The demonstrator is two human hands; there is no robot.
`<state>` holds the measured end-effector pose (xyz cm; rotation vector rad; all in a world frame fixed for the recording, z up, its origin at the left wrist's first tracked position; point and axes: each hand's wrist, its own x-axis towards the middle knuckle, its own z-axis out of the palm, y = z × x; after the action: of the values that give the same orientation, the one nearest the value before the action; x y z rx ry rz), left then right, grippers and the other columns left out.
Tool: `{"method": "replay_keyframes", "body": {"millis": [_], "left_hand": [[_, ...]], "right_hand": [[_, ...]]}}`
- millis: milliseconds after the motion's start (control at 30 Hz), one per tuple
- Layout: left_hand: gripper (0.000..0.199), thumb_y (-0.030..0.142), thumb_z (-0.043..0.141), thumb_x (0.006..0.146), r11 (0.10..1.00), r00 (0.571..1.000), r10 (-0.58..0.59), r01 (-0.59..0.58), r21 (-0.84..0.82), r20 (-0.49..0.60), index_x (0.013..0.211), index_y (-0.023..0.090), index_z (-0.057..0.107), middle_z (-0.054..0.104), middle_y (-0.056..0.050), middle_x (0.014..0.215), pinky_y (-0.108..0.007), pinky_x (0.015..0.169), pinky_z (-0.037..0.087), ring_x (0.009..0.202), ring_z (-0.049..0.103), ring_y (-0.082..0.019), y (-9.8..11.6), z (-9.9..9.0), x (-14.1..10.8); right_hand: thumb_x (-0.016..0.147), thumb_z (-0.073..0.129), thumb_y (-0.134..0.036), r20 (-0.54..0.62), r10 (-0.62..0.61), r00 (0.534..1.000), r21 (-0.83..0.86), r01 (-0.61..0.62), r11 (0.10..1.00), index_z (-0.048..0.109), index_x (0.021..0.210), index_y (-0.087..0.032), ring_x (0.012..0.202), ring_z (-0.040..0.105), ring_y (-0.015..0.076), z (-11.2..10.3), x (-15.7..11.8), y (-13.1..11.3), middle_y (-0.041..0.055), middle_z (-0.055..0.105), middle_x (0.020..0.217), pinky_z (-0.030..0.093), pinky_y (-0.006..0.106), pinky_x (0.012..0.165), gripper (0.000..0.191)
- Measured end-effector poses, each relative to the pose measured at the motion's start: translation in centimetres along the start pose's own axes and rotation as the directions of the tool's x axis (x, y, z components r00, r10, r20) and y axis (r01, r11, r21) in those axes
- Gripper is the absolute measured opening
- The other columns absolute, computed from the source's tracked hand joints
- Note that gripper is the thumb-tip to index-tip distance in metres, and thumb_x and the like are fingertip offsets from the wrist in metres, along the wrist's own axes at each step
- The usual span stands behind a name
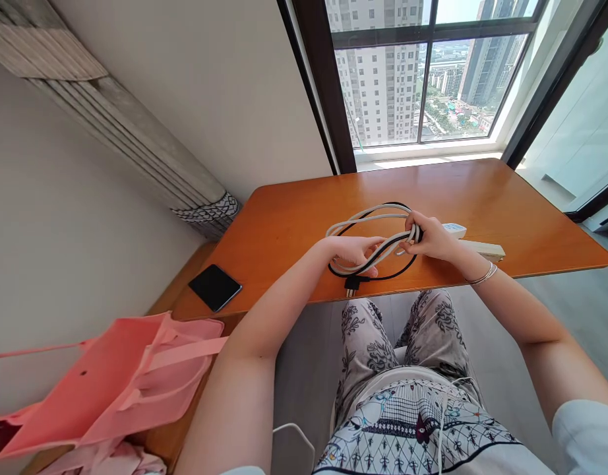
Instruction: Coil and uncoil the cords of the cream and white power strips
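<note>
A coil of white and black cable [368, 216] is bunched in loops above the wooden table. My right hand [431, 239] closes round the bundled loops at their right side. My left hand [356, 251] is at the lower left of the coil, fingers curled round the cable and partly hidden by the strands. A black plug [352, 284] with metal prongs lies at the table's front edge, below my left hand. Just beyond my right hand, partly covered by it, is a white power strip [485, 250]. A second white block [454, 230] sits behind it.
The brown wooden table [531, 218] ends just before my lap. A black phone [215, 287] lies at its left corner. Further left is a pink bag [116, 376]. Behind the table stand a window [427, 79] and a gathered curtain [136, 132].
</note>
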<state>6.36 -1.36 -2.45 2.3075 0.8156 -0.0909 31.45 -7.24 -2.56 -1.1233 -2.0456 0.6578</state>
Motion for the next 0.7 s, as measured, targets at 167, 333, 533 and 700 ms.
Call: {"method": "replay_keyframes", "body": {"millis": [167,333,533,700], "left_hand": [[0.104,0.047,0.092,0.055,0.93,0.953,0.272,-0.296,-0.217,-0.137,0.148,0.023,0.053,0.06,-0.014,0.149,-0.041,0.117,0.044,0.145,0.051,-0.032,1.3,0.6,0.7],[0.076,0.042,0.089,0.066,0.854,0.927,0.236,-0.341,-0.394,-0.29,0.134,0.022,0.062,0.068,-0.013,0.136,-0.049,0.119,0.043,0.136,0.059,-0.031,3.4,2.6,2.2],[0.04,0.034,0.086,0.067,0.872,0.929,0.095,-0.25,-0.421,-0.357,0.098,0.017,0.066,0.074,-0.005,0.087,-0.04,0.086,0.06,0.087,0.071,-0.022,3.6,4.9,4.1],[0.007,0.021,0.065,0.078,0.965,0.874,0.062,-0.176,-0.195,-0.482,0.081,0.018,0.06,0.062,0.003,0.069,-0.027,0.065,0.051,0.065,0.058,-0.014,3.7,5.1,3.8]], "right_hand": [[0.074,0.072,-0.039,-0.13,-0.003,0.992,-0.067,-0.005,0.998,0.049,0.09,-0.025,0.058,0.05,0.0131,0.7,0.2,0.6,-0.0045,0.062,0.068,0.036,0.026,0.059,0.031],[0.08,0.07,-0.042,-0.245,0.002,0.97,-0.11,-0.03,0.993,0.049,0.091,-0.025,0.06,0.053,0.0159,1.5,0.2,0.8,-0.0016,0.063,0.07,0.037,0.028,0.061,0.03],[0.078,0.069,-0.038,-0.314,0.019,0.949,-0.118,-0.059,0.991,0.048,0.091,-0.025,0.061,0.054,0.0168,2.3,-0.5,1.1,-0.0018,0.063,0.071,0.039,0.029,0.063,0.028],[0.076,0.069,-0.04,-0.32,0.026,0.947,-0.072,-0.052,0.996,0.045,0.09,-0.026,0.059,0.049,0.0154,2.2,-0.3,0.8,-0.0035,0.059,0.069,0.038,0.029,0.061,0.032]]}}
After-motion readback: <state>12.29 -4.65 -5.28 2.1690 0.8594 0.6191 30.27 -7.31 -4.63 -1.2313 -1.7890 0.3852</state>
